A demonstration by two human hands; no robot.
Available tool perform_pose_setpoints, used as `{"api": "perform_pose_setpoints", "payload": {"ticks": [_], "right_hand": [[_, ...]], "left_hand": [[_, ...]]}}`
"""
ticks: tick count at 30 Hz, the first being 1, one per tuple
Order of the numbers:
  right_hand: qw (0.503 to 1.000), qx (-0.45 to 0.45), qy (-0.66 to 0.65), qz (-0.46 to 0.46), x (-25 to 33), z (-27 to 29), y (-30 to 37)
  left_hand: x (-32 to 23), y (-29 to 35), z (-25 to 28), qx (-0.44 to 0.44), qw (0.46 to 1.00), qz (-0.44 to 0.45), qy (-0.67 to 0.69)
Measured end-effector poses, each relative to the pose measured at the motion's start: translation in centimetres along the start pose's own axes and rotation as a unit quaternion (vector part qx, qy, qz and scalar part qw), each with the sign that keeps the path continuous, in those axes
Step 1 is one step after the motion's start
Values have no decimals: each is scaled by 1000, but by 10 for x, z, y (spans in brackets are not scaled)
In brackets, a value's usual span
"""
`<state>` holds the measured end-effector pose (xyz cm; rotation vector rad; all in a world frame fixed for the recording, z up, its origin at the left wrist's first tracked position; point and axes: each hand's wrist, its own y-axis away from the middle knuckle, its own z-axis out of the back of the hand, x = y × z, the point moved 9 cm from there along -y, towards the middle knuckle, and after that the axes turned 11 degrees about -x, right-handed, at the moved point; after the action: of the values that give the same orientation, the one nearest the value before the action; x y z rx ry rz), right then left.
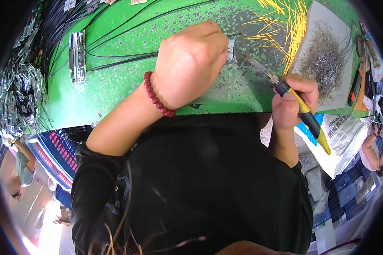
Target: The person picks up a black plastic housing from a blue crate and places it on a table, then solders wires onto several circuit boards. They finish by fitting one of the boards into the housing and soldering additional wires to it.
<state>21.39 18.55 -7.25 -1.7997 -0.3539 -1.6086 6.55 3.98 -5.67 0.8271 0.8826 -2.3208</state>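
My left hand, with a red bead bracelet on the wrist, rests closed on the green worktable and pinches a small silver metal piece where black wires end. My right hand grips a yellow-and-black soldering iron. Its metal tip points up-left, almost touching the small metal piece. Part of the piece is hidden behind my left fingers.
A silver metal clamp sits at the left of the table. Thin yellow wires lie at the top right beside a grey board covered in fine metal bits. Shiny parts pile at the far left. Other people are at both edges.
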Motion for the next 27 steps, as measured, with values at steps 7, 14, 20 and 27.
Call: {"api": "perform_pose_setpoints", "payload": {"ticks": [7,14,20,27], "right_hand": [[999,28,-10,-26,-7,0,-1],[999,34,-8,-9,-3,-4,-2],[999,44,-10,4,2,-10,-3],[999,38,-2,-1,2,-11,-4]], "left_hand": [[0,0,0,-1,1000,2,-10],[-1,-5,-3,44,999,5,-14],[-4,-9,-7,83,995,-7,-46],[-1,-7,-7,71,996,5,-46]]}}
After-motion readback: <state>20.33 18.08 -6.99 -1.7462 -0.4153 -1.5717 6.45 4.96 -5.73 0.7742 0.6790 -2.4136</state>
